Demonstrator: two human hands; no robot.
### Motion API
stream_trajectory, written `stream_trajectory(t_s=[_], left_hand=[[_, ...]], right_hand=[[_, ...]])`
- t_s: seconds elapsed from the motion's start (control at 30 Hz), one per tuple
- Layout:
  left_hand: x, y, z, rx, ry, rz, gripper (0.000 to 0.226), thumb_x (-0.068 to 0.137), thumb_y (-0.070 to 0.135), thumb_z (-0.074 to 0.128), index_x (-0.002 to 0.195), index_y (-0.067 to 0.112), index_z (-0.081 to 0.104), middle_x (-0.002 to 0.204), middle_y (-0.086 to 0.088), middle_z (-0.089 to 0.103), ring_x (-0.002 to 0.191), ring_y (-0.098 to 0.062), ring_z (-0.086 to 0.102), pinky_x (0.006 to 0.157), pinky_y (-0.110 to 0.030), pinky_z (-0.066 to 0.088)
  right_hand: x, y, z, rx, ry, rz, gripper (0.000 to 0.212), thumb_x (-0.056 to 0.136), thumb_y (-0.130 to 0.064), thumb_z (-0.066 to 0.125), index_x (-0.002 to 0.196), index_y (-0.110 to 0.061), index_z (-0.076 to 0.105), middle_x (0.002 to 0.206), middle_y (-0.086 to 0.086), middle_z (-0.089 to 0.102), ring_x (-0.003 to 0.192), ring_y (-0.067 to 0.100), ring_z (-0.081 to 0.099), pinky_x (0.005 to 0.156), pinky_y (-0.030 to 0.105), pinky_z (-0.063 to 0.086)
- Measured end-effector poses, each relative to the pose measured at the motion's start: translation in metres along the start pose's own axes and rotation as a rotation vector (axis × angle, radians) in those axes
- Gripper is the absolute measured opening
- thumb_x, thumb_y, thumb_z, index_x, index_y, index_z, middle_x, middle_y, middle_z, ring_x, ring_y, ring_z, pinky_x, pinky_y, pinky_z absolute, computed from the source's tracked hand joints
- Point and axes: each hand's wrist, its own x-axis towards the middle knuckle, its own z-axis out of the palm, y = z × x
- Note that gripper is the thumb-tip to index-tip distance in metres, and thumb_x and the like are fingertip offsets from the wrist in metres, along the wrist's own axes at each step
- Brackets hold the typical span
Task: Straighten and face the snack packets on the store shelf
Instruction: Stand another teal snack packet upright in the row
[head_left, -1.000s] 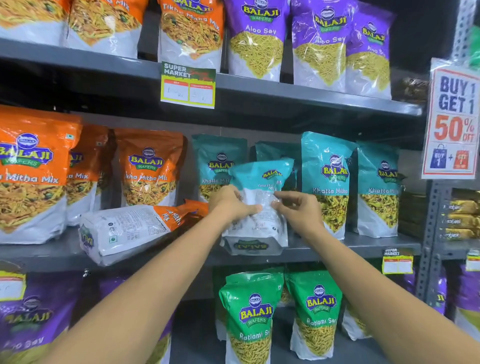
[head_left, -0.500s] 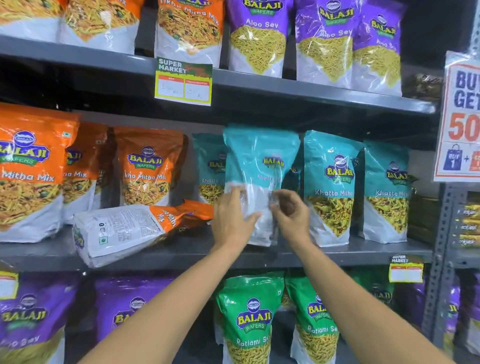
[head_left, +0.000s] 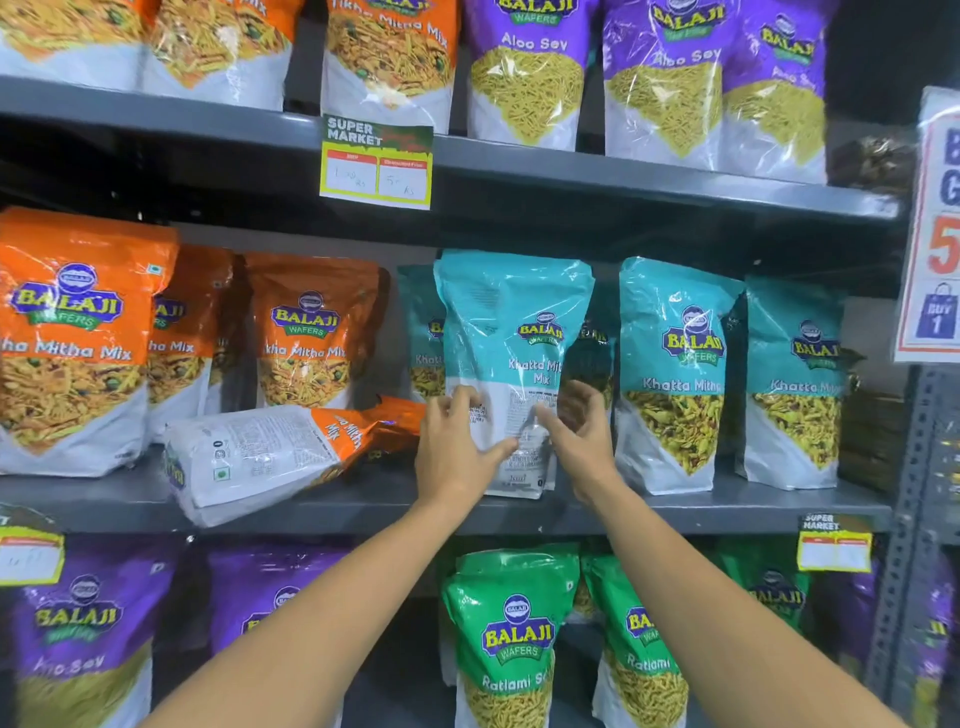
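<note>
While propped upright on the grey metal middle shelf (head_left: 519, 512), teal plastic Khatta Mitha Mix pouch (head_left: 511, 332) standing with its back panel and small print turned outward, base on the shelf edge. Left hand (head_left: 457, 452) flat against its lower left, fingers (head_left: 460, 397) curled onto the white part; right hand (head_left: 579, 431) on the lower right, thumb and fingertips (head_left: 545, 418) pinching the pouch's edge, so both holding it, neither spread wide. Crowded all round: another teal pouch (head_left: 421, 332) half hidden just behind on the left, two front-facing teal pouches (head_left: 675, 374) and (head_left: 795, 384) upright to the right, a darker one tucked behind in the gap. Lying on its side just left of the left hand, an orange-and-white Mitha Mix packet (head_left: 270, 457), back up, orange end pointing at the teal row and nearly touching the wrist, white end hanging over the shelf lip. Behind that, upright orange Mitha Mix pouches (head_left: 78, 338) in a row. Upper shelf (head_left: 623, 171) loaded with more orange packs and purple Aloo Sev pouches (head_left: 524, 67), yellow-and-green supermarket price tag (head_left: 376, 163) clipped to its front edge. Below, green Ratlami Sev pouches (head_left: 514, 639) and blurry purple ones (head_left: 78, 634), plus another price tag (head_left: 834, 543) on the right. Red-and-white offer sign (head_left: 935, 234) cut off at the right edge, hanging by the perforated grey upright (head_left: 906, 519). Dim lighting, dark back of the racking.
</note>
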Motion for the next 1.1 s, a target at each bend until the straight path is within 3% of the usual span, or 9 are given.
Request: stream_trajectory(t_s=[0.17, 0.33, 0.5, 0.6, 0.7, 0.8, 0.87, 1.0, 1.1], left_hand=[[0.002, -0.005, -0.003, -0.01, -0.022, 0.015, 0.052, 0.065, 0.045, 0.081, 0.101, 0.027, 0.047, 0.113, 0.0, 0.049, 0.103, -0.02, 0.053, 0.074, -0.025, 0.039], [0.003, -0.009, -0.008, -0.06, -0.064, -0.012, 0.048, 0.068, 0.041, 0.081, 0.102, 0.026, 0.05, 0.112, 0.0, 0.051, 0.094, -0.016, 0.049, 0.075, -0.027, 0.041], [0.007, 0.002, -0.009, 0.091, -0.067, 0.007, 0.036, 0.071, 0.04, 0.079, 0.086, 0.027, 0.049, 0.092, 0.01, 0.051, 0.087, -0.015, 0.054, 0.062, -0.027, 0.04], [0.013, 0.004, -0.009, 0.066, -0.092, -0.028, 0.029, 0.075, 0.026, 0.077, 0.095, 0.026, 0.056, 0.1, 0.008, 0.061, 0.092, -0.017, 0.058, 0.067, -0.028, 0.045], [0.015, 0.003, -0.013, -0.013, -0.205, -0.108, 0.031, 0.08, 0.019, 0.067, 0.11, 0.022, 0.061, 0.117, 0.001, 0.066, 0.101, -0.02, 0.061, 0.082, -0.031, 0.051], [0.017, 0.004, -0.021, -0.305, -0.336, -0.282, 0.026, 0.086, 0.042, 0.056, 0.099, 0.02, 0.059, 0.119, -0.009, 0.063, 0.09, -0.018, 0.055, 0.075, -0.031, 0.045], [0.02, 0.003, -0.022, -0.353, -0.408, -0.33, 0.057, 0.077, 0.066, 0.056, 0.108, 0.019, 0.057, 0.119, -0.004, 0.06, 0.1, -0.02, 0.056, 0.077, -0.033, 0.046], [0.024, -0.003, -0.02, -0.315, -0.356, -0.282, 0.052, 0.077, 0.057, 0.067, 0.113, 0.021, 0.056, 0.116, 0.004, 0.061, 0.101, -0.015, 0.055, 0.085, -0.038, 0.053], [0.03, -0.013, -0.023, -0.378, -0.422, -0.263, 0.041, 0.085, 0.045, 0.064, 0.118, 0.021, 0.059, 0.123, 0.002, 0.062, 0.106, -0.014, 0.056, 0.087, -0.032, 0.048]], right_hand=[[0.002, 0.003, 0.005, 0.057, -0.064, 0.153, 0.061, 0.092, -0.053, 0.044, 0.13, -0.006, 0.053, 0.133, 0.006, 0.057, 0.127, 0.024, 0.049, 0.111, 0.04, 0.035], [0.012, 0.006, -0.001, -0.075, 0.024, 0.154, 0.029, 0.101, -0.021, 0.035, 0.11, -0.007, 0.058, 0.111, 0.01, 0.06, 0.103, 0.02, 0.053, 0.077, 0.02, 0.043], [0.02, 0.011, -0.002, -0.155, -0.035, 0.191, 0.029, 0.095, -0.017, 0.045, 0.118, -0.003, 0.057, 0.112, 0.008, 0.061, 0.107, 0.02, 0.054, 0.093, 0.033, 0.043], [0.02, 0.013, -0.002, -0.185, -0.058, 0.217, 0.041, 0.08, -0.032, 0.05, 0.095, 0.004, 0.063, 0.098, 0.025, 0.064, 0.088, 0.02, 0.051, 0.077, 0.035, 0.039], [0.021, 0.011, -0.004, -0.167, -0.007, 0.243, 0.028, 0.079, -0.035, 0.053, 0.08, -0.013, 0.071, 0.09, 0.009, 0.07, 0.09, 0.022, 0.059, 0.081, 0.038, 0.047], [0.018, 0.01, -0.002, -0.098, 0.0, 0.235, 0.031, 0.093, -0.02, 0.045, 0.072, -0.02, 0.067, 0.073, 0.005, 0.062, 0.078, 0.022, 0.057, 0.073, 0.036, 0.051], [0.016, 0.016, 0.0, -0.277, -0.007, 0.125, 0.026, 0.086, -0.032, 0.054, 0.066, -0.021, 0.066, 0.074, 0.006, 0.068, 0.08, 0.028, 0.065, 0.079, 0.044, 0.057], [0.018, 0.017, -0.001, -0.368, -0.052, 0.143, 0.029, 0.082, -0.024, 0.068, 0.108, -0.018, 0.056, 0.11, 0.004, 0.061, 0.102, 0.024, 0.06, 0.086, 0.04, 0.054], [0.023, 0.008, 0.0, -0.083, -0.12, 0.315, 0.044, 0.093, -0.014, 0.056, 0.133, -0.013, 0.04, 0.1, 0.005, 0.057, 0.073, 0.021, 0.059, 0.05, 0.026, 0.055]])
